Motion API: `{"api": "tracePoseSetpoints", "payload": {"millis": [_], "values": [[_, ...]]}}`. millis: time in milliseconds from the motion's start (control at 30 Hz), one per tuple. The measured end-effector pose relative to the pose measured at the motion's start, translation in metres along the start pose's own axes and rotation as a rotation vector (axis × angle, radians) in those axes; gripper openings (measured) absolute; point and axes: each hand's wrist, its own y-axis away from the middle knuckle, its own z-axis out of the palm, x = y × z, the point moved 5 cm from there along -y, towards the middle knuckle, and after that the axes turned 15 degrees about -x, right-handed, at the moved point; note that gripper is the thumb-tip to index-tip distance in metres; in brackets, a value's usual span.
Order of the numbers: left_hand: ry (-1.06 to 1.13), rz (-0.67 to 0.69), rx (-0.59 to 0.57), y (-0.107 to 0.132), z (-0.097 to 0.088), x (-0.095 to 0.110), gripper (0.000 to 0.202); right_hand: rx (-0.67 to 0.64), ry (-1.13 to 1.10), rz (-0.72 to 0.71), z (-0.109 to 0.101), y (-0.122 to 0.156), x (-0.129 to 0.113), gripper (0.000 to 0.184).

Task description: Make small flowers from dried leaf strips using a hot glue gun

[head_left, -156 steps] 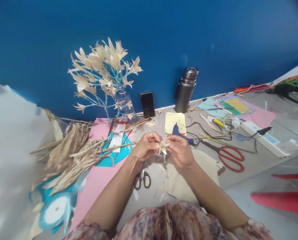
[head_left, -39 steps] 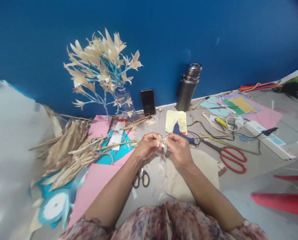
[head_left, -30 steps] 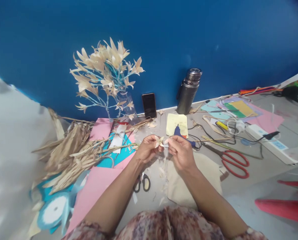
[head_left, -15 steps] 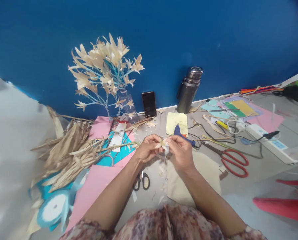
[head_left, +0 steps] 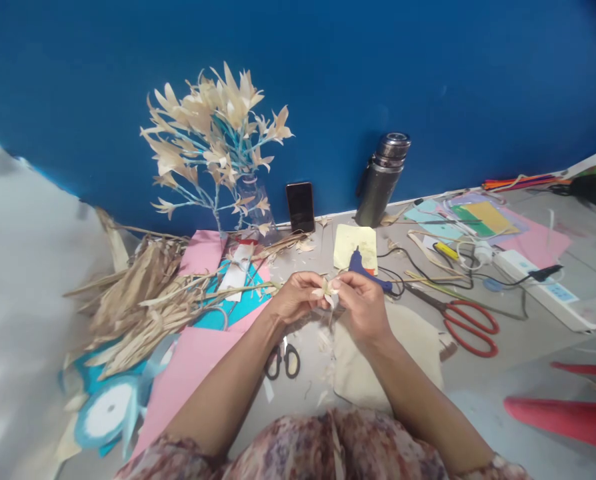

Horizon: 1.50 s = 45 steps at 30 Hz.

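Note:
A small cream flower with pointed petals is held between my two hands over the middle of the table. My left hand pinches its left side with thumb and fingers. From the other side, my right hand grips the petals, fingertips close to the left ones. Just behind the right hand lies a blue glue gun, its nozzle over a pale yellow pad. Under my right forearm is a cream cloth. Small dark-handled scissors lie below my left hand.
Dried husks pile up on the left beside pink paper and a blue ribbon roll. A vase of husk flowers, a phone and a flask stand along the wall. Red-handled scissors and a power strip lie right.
The flower has turned slightly in my fingers, its petals now pointing more downward. Both hands keep their pinch, with small finger shifts. The whole view has moved a little.

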Motion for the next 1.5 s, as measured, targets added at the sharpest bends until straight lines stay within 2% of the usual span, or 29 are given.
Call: {"api": "tracePoseSetpoints", "payload": {"millis": [1000,1500], "values": [[0.075,0.029,-0.044,0.002,0.005,-0.001,0.027,-0.08,-0.035,-0.046,0.006,0.001,-0.005,0.016],[0.092,-0.035,-0.015,0.003,0.007,-0.003,0.032,-0.027,0.285,-0.099,0.006,0.007,-0.023,0.018]]}}
